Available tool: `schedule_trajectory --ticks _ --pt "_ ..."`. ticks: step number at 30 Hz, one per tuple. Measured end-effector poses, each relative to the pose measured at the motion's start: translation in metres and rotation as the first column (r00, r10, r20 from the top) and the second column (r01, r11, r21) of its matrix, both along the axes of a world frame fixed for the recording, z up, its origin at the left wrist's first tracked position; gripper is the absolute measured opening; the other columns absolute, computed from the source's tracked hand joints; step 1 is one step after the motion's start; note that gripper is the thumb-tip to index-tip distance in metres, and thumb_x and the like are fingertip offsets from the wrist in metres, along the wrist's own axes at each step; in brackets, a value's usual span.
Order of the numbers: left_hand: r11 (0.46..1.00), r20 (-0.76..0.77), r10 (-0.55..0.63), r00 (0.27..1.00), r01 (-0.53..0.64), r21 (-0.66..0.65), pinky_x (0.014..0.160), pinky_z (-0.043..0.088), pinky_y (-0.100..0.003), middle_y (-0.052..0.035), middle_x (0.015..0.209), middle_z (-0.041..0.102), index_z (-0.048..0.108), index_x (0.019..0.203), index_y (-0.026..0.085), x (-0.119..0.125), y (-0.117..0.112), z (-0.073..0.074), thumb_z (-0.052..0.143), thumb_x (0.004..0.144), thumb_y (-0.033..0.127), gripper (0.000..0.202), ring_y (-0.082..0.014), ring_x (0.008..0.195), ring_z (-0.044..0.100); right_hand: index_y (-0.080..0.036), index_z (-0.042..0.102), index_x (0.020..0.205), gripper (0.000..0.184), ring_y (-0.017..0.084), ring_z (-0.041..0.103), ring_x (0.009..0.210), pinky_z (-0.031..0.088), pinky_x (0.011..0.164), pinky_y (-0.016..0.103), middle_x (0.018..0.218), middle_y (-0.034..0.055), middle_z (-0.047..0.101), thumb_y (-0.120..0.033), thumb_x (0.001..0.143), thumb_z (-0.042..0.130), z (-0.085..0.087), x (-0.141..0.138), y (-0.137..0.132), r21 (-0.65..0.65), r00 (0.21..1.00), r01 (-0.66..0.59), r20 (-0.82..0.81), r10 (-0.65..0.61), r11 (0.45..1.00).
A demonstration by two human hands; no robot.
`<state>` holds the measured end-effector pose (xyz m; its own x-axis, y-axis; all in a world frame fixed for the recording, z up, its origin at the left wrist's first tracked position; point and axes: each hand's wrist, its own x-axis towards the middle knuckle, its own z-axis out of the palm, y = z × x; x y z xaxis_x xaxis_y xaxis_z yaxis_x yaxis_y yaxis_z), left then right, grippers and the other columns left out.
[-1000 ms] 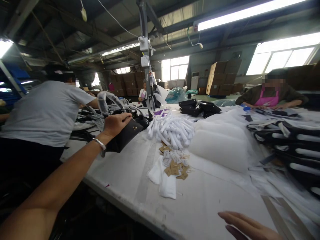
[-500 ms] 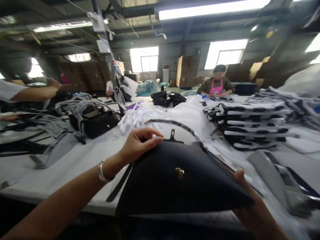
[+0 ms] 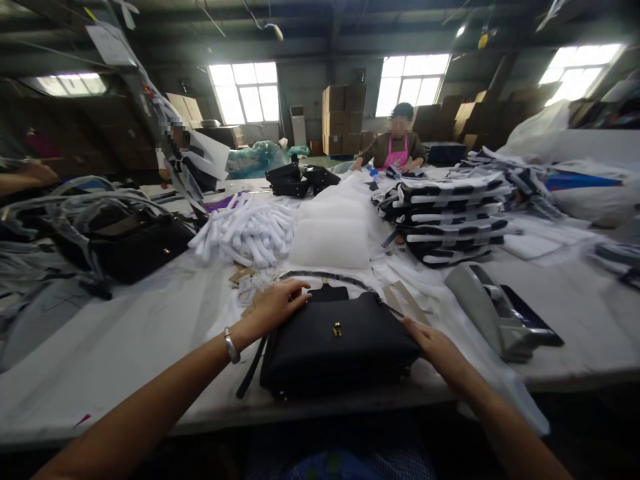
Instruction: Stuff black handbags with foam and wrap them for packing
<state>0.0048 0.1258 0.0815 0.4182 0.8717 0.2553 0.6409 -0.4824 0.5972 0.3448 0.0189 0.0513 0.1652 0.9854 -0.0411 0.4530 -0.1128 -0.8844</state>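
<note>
A black handbag (image 3: pixel 345 350) sits at the lower centre of the frame, near the front edge of a white table (image 3: pixel 150 353), its gold clasp (image 3: pixel 337 329) facing the camera and its handle (image 3: pixel 350 279) arching behind. The left hand (image 3: pixel 280 303), below a silver bracelet (image 3: pixel 231 345), lies at the bag's upper left edge, fingers bent and close together; whether they pinch it, I cannot tell. The right hand (image 3: pixel 435 343) touches the bag's right side, thumb near the top corner; the other fingers are partly hidden, so their grip is unclear. Just behind, at centre, lies a white padded sheet (image 3: pixel 330 237), with a heap of white tubes (image 3: pixel 250 230) to its left. Another black bag (image 3: pixel 135 250) stands at middle left; a stack of black-and-white pieces (image 3: pixel 455 220) rises at middle right. A co-worker in a pink apron (image 3: pixel 397 152) sits at upper right of centre.
</note>
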Motion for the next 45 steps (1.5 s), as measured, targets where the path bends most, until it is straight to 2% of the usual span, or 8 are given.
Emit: schedule_trajectory --ticks 3,6,11,18,24,32,39,45 --pt "0.999 -0.029 -0.034 0.999 0.034 -0.003 0.102 0.046 -0.034 -0.0048 0.127 0.069 0.069 0.121 0.028 -0.009 -0.032 0.016 0.057 0.093 0.049 0.037 -0.0246 0.117 0.063 -0.024 0.074 0.116 0.050 0.036 0.065 0.116 0.051 0.101 0.051 0.119 0.0075 0.073 -0.061 0.092 0.052 0.013 0.009 -0.019 0.173 0.899 -0.085 0.437 0.001 0.981" --pt "0.971 -0.173 -0.239 0.955 0.239 -0.020 0.114 0.038 -0.039 -0.0061 0.149 0.052 0.046 0.148 0.030 -0.004 -0.074 0.024 0.060 0.088 0.061 0.068 -0.0261 0.136 0.050 -0.025 0.055 0.142 0.057 0.030 0.053 0.132 0.041 0.114 0.046 0.143 0.0069 0.057 -0.051 0.092 0.060 0.030 -0.003 -0.031 0.356 0.730 -0.428 0.678 0.086 0.831" --pt "0.920 -0.471 -0.284 0.835 0.375 0.110 0.116 0.032 -0.058 -0.0115 0.161 0.030 0.026 0.156 0.028 0.015 -0.104 0.000 0.080 0.072 0.057 0.104 -0.0356 0.146 0.032 -0.016 0.031 0.155 0.094 0.034 0.031 0.147 0.028 0.120 0.055 0.159 0.0125 0.034 -0.049 0.080 0.076 0.032 -0.036 -0.004 0.140 0.401 -0.766 0.867 0.296 0.628" --pt "0.879 -0.592 -0.148 0.793 0.380 0.289 0.104 0.049 -0.047 -0.0040 0.150 0.051 0.035 0.152 0.033 0.014 -0.098 -0.054 0.057 0.096 0.019 0.062 -0.0282 0.130 0.056 -0.030 0.040 0.151 0.071 0.033 0.045 0.139 0.047 0.108 0.052 0.152 0.0047 0.048 -0.014 0.087 0.065 -0.022 -0.045 0.010 0.013 0.293 -0.775 0.893 0.341 0.632" --pt "0.871 -0.573 -0.151 0.806 0.382 0.308 0.111 0.041 -0.053 -0.0062 0.160 0.035 0.028 0.155 0.036 0.006 -0.118 -0.083 0.060 0.092 0.016 0.074 -0.0329 0.144 0.037 -0.023 0.032 0.155 0.075 0.030 0.032 0.147 0.037 0.115 0.053 0.159 0.0055 0.035 -0.003 0.085 0.049 -0.063 -0.042 -0.015 0.117 0.428 -0.738 0.843 0.327 0.665" --pt "0.935 -0.472 -0.108 0.875 0.250 0.250 0.108 0.036 -0.068 -0.0107 0.164 0.025 0.034 0.151 0.043 0.019 -0.134 -0.086 0.069 0.088 0.033 0.074 -0.0424 0.145 0.030 -0.021 0.067 0.121 0.027 0.022 0.063 0.113 0.050 0.100 0.036 0.119 0.0080 0.071 -0.029 0.101 0.049 -0.011 -0.061 0.007 0.075 0.595 -0.661 0.658 0.461 0.746" --pt "0.947 -0.405 -0.117 0.907 0.224 0.229 0.112 0.031 -0.066 -0.0063 0.166 0.020 0.033 0.151 0.045 0.016 -0.133 -0.095 0.064 0.092 0.037 0.067 -0.0397 0.149 0.024 -0.016 0.071 0.085 0.025 0.026 0.066 0.085 0.049 0.069 0.032 0.086 0.0111 0.071 -0.030 0.097 0.055 0.004 -0.123 0.045 -0.180 0.230 -0.705 0.857 0.461 0.686" --pt "0.947 -0.359 -0.115 0.926 0.211 0.241 0.113 0.031 -0.066 -0.0090 0.165 0.022 0.034 0.151 0.045 0.017 -0.133 -0.097 0.061 0.094 0.039 0.063 -0.0391 0.149 0.024 -0.013 0.077 0.078 0.045 0.026 0.070 0.075 0.044 0.062 0.031 0.080 0.0166 0.075 -0.035 0.100 0.045 0.003 -0.137 0.057 -0.334 0.337 -0.444 0.797 0.501 0.831"
